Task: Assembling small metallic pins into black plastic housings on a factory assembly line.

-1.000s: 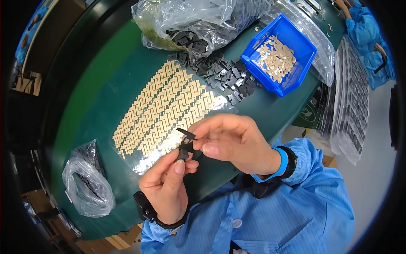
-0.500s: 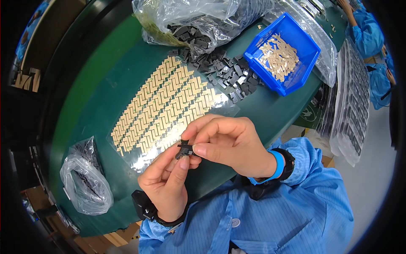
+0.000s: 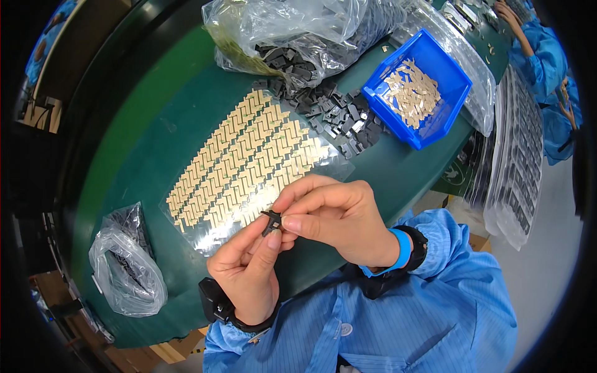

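Observation:
Between my two hands is a small black plastic part (image 3: 272,222), partly hidden by fingers. My left hand (image 3: 252,258) pinches it from below between thumb and fingers. From the right, the thumb and fingertips of my right hand (image 3: 336,214) close on its upper side. Just beyond the hands lies a clear sheet of tan adhesive pieces (image 3: 239,161), set in slanting rows. Past it, many loose black plastic parts (image 3: 342,115) are heaped on the green table, spilling from a large clear bag (image 3: 311,37).
A blue bin (image 3: 451,118) of tan peeled scraps (image 3: 411,93) stands at the right. A small clear bag (image 3: 127,267) of dark parts lies at the left. Stacked clear trays (image 3: 513,168) stand beyond the table's right edge. Another person's blue sleeve (image 3: 544,71) shows at the far right.
The black part has turned between my fingers, and my right fingertips have shifted slightly on it. The table's things appear a little lower in the view.

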A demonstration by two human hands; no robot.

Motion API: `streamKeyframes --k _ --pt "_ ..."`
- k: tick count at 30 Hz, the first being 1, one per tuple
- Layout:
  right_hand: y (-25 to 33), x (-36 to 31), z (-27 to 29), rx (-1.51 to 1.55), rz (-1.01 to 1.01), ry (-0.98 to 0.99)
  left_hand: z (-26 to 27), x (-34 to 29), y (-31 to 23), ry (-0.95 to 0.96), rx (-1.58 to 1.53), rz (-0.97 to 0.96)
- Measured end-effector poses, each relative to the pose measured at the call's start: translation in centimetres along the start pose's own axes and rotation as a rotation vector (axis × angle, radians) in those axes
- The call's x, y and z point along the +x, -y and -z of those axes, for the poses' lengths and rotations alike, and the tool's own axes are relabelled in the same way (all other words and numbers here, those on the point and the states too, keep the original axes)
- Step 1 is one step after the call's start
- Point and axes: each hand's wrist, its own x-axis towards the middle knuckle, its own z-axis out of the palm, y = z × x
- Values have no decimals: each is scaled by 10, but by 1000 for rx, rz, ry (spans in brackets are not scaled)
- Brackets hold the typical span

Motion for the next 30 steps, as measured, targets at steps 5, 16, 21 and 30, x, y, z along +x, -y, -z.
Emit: streamKeyframes --k 5,16,21,30 --pt "0 1 -1 13 4 8 0 0 0 -9 -17 0" --pt "-1 0 -2 -74 35 9 1 0 0 -8 -29 -3" --pt "-2 -1 -2 -101 53 -14 1 -1 0 4 -33 -13" --pt "-5 0 0 -247 162 -16 -1 1 0 -24 -110 11"
